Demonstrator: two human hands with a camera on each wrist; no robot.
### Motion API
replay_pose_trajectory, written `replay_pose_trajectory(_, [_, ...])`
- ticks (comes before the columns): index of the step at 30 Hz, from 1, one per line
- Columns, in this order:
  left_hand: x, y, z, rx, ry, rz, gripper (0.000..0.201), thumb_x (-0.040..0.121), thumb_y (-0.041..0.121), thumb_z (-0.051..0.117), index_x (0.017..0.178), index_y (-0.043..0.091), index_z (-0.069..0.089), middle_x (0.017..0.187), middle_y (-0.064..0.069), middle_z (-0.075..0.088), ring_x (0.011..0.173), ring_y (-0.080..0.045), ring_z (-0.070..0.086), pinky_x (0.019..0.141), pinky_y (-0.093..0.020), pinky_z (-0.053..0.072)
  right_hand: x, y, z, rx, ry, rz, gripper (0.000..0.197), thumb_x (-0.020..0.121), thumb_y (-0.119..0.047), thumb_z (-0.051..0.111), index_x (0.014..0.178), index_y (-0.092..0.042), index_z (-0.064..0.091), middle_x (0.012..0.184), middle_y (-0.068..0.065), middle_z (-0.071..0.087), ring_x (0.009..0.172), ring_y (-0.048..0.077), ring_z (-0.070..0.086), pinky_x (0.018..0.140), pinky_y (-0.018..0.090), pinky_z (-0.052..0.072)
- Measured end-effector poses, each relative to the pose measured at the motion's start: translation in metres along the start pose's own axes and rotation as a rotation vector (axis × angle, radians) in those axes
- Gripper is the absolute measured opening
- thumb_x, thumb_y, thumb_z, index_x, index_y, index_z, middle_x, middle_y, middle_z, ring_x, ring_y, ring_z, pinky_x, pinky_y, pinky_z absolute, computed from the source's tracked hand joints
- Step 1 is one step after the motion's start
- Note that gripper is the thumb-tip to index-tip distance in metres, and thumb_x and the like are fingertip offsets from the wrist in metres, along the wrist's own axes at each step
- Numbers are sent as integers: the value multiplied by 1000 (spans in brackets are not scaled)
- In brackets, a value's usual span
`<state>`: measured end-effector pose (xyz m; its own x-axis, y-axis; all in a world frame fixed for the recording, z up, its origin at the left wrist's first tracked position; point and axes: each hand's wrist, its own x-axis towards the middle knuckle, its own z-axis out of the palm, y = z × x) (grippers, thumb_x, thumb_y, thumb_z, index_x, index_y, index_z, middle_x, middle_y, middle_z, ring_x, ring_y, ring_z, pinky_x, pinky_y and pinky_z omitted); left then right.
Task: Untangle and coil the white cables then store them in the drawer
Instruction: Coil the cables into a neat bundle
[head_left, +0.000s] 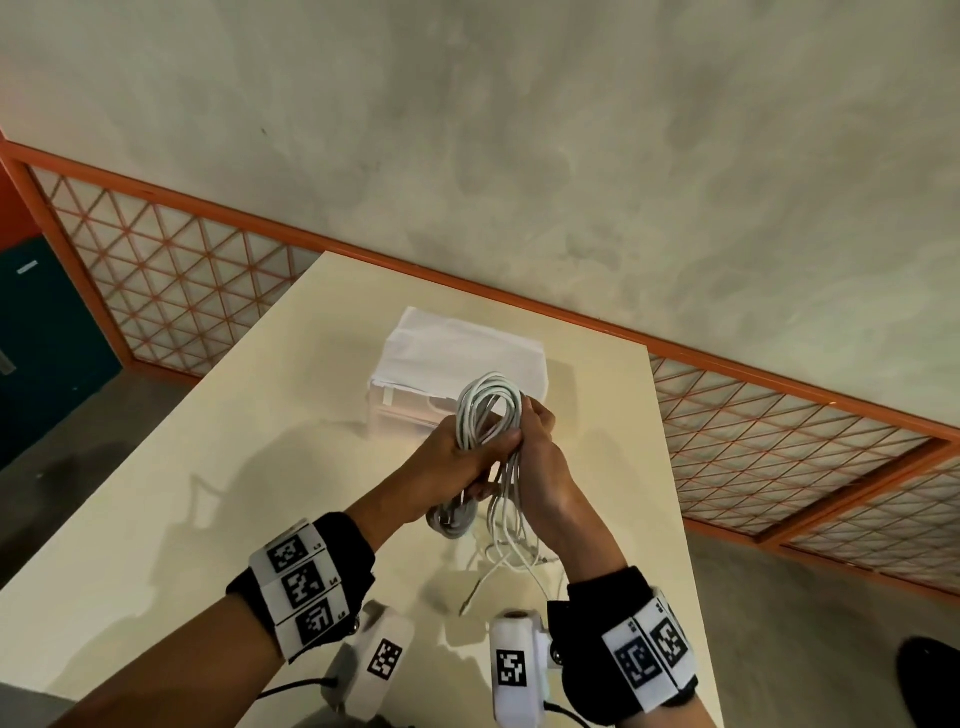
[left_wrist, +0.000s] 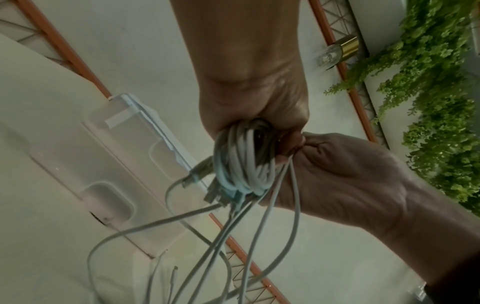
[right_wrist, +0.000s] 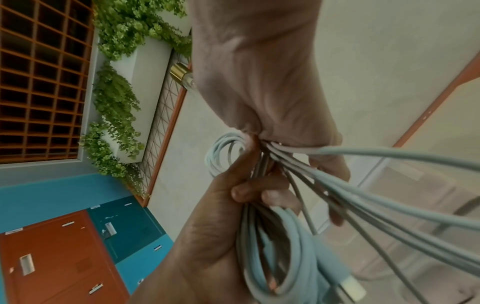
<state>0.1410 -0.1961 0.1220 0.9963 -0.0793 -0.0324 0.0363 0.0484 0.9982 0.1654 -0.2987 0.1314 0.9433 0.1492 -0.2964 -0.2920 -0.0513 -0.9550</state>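
Observation:
A coil of white cables is held above the cream table, in front of a white drawer unit. My left hand grips the coil's middle with fingers wrapped round it. My right hand holds the same bundle from the right, fingers curled on the strands. Loose cable ends hang from the hands down to the table. In the left wrist view the left hand clasps the coil and a plug sticks out. In the right wrist view strands fan out of the right hand.
The drawer unit is translucent, with white paper on top; its drawers look closed. An orange-framed lattice panel runs behind the table. Teal and orange lockers stand to the left. Green plants hang on the wall. The table's right edge is near.

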Motion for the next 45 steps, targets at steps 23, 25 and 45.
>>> replay_pose_trajectory(23, [-1,8,0,137,-57,113,20,91,7,58,76,20,55,47,14,59,43,7,52,49,-4,37,4,-48,-14,-637,-69,-413,38,68,8,39,81,-10,69,82,1,66,68,12,62,58,24,52])
replay_pose_trajectory(25, [0,11,-1,123,-47,69,22,89,6,60,73,20,56,45,12,58,37,5,50,44,-5,37,6,-49,-9,-674,-22,-428,35,66,9,40,77,-9,68,76,-5,62,72,7,58,56,12,43])
replay_pose_trajectory(45, [-5,7,-21,-71,-366,-108,21,93,22,56,74,16,61,63,-6,63,32,-6,30,41,-20,39,17,-50,-40,-467,-482,-268,55,67,-44,78,111,-15,61,102,6,69,92,18,65,84,28,50])
